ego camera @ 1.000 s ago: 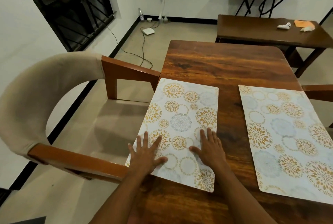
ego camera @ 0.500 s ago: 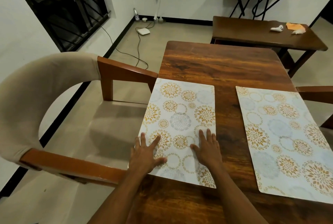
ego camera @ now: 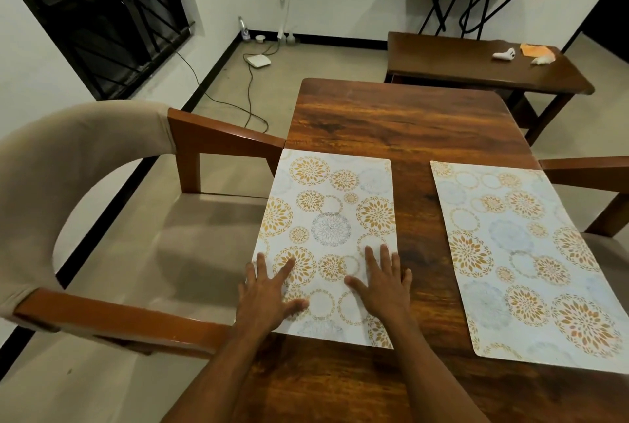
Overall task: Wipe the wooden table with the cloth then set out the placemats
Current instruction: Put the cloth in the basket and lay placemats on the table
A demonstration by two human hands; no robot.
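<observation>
Nothing is gripped by either hand: both are laid flat, palms down, on the near end of the left placemat (ego camera: 326,218). The left hand (ego camera: 269,290) is spread wide over the mat's near left corner, with the thumb pointed towards the other hand and the outer fingers reaching past the mat's left edge. The right hand (ego camera: 381,286) is pressed on the near right part of the same mat, its fingers straight and close together, and the little finger lies across the mat's right edge onto bare wood. Both forearms are stretched forward from the bottom of the view, roughly parallel, over the near edge of the wooden table (ego camera: 408,123). The mat under the hands is laid lengthwise along the table's left side, its left edge about level with the table's edge. A second placemat (ego camera: 531,259) with the same pattern of gold and blue circles is set flat on the right side, apart from the first, with a strip of wood between them. A padded chair (ego camera: 102,157) with wooden arms is drawn up at the table's left side, and the arm of another chair (ego camera: 585,164) is seen at the right. Beyond the table's far end a darker table (ego camera: 442,65) carries an orange cloth (ego camera: 536,49) and a small white device (ego camera: 504,55), well apart from the hands.
</observation>
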